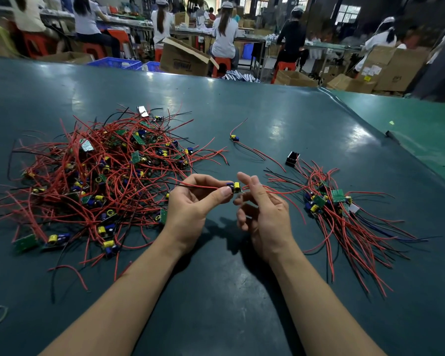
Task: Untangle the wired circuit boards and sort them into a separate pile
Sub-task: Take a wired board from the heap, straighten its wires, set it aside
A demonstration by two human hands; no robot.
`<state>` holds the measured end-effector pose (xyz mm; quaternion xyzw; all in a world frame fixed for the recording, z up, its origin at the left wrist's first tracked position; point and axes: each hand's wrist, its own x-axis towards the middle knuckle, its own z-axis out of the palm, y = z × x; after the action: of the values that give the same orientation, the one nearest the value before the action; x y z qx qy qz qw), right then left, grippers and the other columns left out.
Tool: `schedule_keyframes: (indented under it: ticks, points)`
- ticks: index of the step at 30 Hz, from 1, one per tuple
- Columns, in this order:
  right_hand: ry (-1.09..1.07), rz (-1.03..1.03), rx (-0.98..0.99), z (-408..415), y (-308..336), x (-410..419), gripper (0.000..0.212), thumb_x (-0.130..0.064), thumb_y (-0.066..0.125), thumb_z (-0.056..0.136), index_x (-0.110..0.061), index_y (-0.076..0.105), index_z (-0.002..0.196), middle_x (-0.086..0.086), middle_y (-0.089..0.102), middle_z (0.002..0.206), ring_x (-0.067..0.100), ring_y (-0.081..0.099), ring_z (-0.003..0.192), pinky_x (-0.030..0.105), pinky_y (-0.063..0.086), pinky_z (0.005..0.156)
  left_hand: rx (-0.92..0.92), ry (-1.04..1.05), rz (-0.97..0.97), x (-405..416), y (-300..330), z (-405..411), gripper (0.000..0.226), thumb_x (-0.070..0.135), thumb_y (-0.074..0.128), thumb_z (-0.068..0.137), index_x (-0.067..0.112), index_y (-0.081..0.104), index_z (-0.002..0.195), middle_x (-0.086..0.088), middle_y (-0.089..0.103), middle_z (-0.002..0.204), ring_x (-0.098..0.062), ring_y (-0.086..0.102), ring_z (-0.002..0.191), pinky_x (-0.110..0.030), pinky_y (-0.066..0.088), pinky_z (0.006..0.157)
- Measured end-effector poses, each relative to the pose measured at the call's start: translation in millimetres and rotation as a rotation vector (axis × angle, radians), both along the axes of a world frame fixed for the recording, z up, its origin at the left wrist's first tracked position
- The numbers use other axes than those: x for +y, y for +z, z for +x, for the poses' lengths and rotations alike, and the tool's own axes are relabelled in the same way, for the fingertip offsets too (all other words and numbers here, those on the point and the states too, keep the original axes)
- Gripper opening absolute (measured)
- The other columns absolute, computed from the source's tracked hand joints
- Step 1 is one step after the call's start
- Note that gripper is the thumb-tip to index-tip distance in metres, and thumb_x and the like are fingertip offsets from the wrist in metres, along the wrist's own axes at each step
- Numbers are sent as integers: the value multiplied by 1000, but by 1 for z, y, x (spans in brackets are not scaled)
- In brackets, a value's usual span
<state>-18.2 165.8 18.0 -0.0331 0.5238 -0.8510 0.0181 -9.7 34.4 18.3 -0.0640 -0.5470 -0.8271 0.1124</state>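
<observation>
Head view: left hand (190,201) pinches one circuit board (233,187) at centre, thumb and fingers curled on it; right hand (261,209) touches its far end with loosely bent fingers, red wires (280,192) trailing across the palm (whether they are gripped, I cannot tell). Judged step: one board freed, awaiting sorting. Next move calls for carrying it to the sorted pile (329,201) at 3 o'clock, clear of the tangled heap (100,173) at 9 o'clock. Dark green surface (242,291); seated workers (224,34) and cartons (182,57) at 12 o'clock.
</observation>
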Motion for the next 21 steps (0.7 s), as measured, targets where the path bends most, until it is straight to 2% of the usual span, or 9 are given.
schedule_keyframes:
  ticks: [3,5,8,11,15,17,19,21]
  points:
    - [92,27,36,2,-3,1,40,-30,71,76,-17,70,114,2,69,77,14,53,48,20,40,38,-17,-33,25,-2,0,-1,31,10,73,66,2,59,92,-11,75,86,-25,70,82,-39,56,86]
    - [114,88,78,4,-3,2,42,-25,74,74,-16,69,115,5,71,80,15,58,52,22,44,41,-36,-47,23,-3,1,-2,31,12,72,65,4,60,93,-7,75,84,-22,70,80,-35,56,85]
    - [-8,313,186,6,-3,-1,43,-16,78,77,-13,68,118,2,74,79,15,64,53,24,49,43,-50,-8,-28,-3,0,-3,28,14,73,68,5,63,92,-7,74,82,-22,70,80,-31,57,82]
    - [-149,401,252,6,-6,-4,23,-9,71,86,-11,71,109,1,72,70,16,63,48,24,47,40,-7,39,-140,-2,-1,-1,23,18,72,74,5,67,93,-10,74,86,-22,69,79,-31,59,77]
    - [-329,312,208,1,-3,2,4,-13,67,91,-13,71,91,3,68,63,16,59,46,23,44,37,-19,49,-175,-2,-2,-2,27,19,68,82,10,67,107,-8,73,102,-16,68,79,-26,56,71]
    - [-533,199,129,-5,-1,8,12,-18,68,92,-7,68,87,3,66,61,14,57,42,21,41,35,-52,42,-170,-3,-3,-3,18,12,65,88,11,67,105,-9,74,95,-15,66,72,-24,55,68]
    - [-726,0,23,-10,1,19,21,-24,68,92,-5,62,85,4,66,64,13,56,40,21,41,34,-70,44,-187,-3,-4,-3,10,8,63,91,11,69,99,-6,74,84,-14,64,67,-23,54,66]
    - [-769,-217,-120,-11,2,28,23,-29,67,92,-8,59,86,7,67,76,12,61,44,21,45,37,-79,49,-195,-4,-3,-2,8,8,62,92,10,69,95,-4,73,78,-14,63,65,-23,53,64]
